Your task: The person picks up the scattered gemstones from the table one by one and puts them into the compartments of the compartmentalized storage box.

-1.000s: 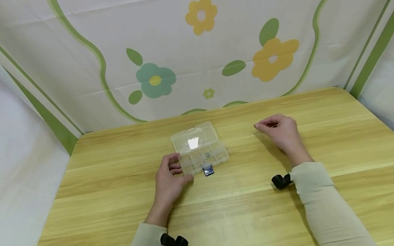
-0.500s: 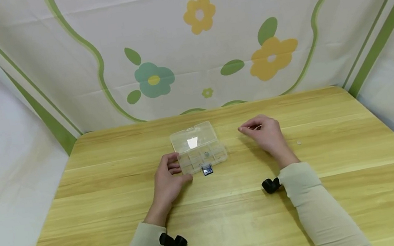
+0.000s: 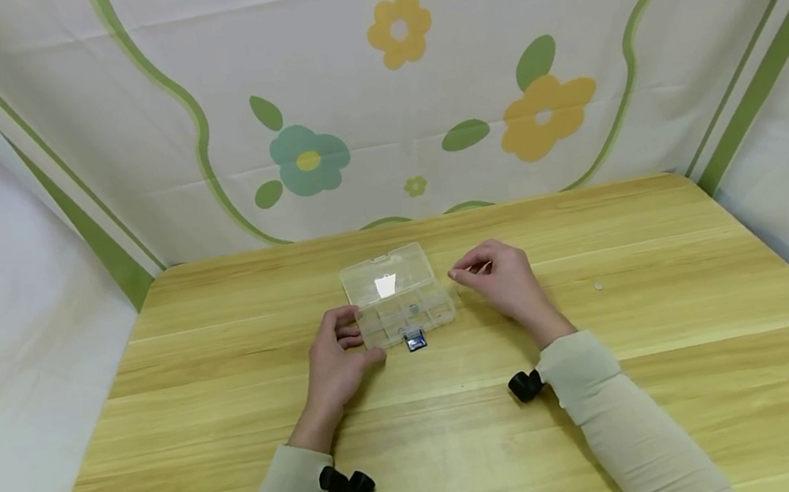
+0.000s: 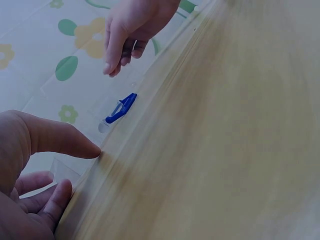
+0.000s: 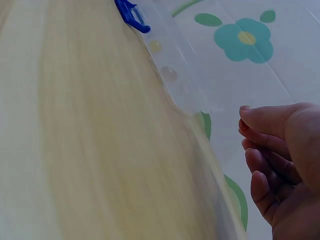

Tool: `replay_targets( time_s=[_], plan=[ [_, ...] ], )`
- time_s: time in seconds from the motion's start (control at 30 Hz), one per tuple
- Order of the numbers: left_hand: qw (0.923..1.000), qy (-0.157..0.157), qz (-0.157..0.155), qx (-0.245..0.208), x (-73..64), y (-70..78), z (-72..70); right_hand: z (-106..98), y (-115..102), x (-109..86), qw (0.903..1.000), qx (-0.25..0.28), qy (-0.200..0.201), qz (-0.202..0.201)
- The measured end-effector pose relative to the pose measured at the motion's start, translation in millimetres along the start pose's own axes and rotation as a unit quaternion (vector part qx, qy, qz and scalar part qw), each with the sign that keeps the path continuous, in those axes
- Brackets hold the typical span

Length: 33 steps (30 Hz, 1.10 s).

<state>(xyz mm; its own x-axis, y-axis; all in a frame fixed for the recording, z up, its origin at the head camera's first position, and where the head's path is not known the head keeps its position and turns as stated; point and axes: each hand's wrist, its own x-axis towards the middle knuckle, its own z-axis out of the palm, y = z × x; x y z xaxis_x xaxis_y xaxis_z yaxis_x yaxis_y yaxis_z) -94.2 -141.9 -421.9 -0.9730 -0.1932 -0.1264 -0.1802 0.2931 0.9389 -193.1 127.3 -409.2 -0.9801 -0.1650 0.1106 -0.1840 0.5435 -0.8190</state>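
A clear plastic compartment box (image 3: pixel 408 315) stands on the table with its lid (image 3: pixel 369 283) raised at the back and its blue latch (image 3: pixel 415 340) hanging at the front. My left hand (image 3: pixel 339 363) grips the box's left end, thumb at the front corner and fingers along the side. Just beyond its right end, my right hand (image 3: pixel 505 281) hovers with thumb and forefinger pinched. Between those tips, the right wrist view shows a tiny dark-red piece (image 5: pixel 243 125), too small to identify. A round clear bead (image 5: pixel 169 73) and a yellowish one (image 5: pixel 155 46) show through the box wall.
A tiny clear piece (image 3: pixel 599 285) lies on the wooden table (image 3: pixel 469 454), to the right of my right hand. A white flowered cloth (image 3: pixel 340 77) hangs behind the table's back edge. Black wrist cameras (image 3: pixel 525 386) are worn on both sleeves.
My right hand has moved left, from the table's right side to near the box's right end, still pinched, uncovering the tiny clear piece. My left hand and the box have stayed put.
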Motion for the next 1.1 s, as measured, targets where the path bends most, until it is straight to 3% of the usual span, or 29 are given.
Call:
replay_targets(
  time_s=[0.57, 0.87, 1.1],
  plan=[
    [1.0000, 0.003, 0.004, -0.002, 0.6, 0.9, 0.8, 44.3, -34.0, -13.1, 0.9944, 0.018, -0.043, -0.095],
    [0.9999, 0.000, 0.010, -0.002, 0.1, 0.8, -0.2, 56.7, -47.0, -20.4, 0.9899, 0.021, -0.082, -0.113],
    [1.0000, 0.001, 0.009, -0.001, 0.5, 0.0, -0.6, 62.2, -50.7, -23.7, 0.9875, 0.015, -0.087, -0.131]
  ],
)
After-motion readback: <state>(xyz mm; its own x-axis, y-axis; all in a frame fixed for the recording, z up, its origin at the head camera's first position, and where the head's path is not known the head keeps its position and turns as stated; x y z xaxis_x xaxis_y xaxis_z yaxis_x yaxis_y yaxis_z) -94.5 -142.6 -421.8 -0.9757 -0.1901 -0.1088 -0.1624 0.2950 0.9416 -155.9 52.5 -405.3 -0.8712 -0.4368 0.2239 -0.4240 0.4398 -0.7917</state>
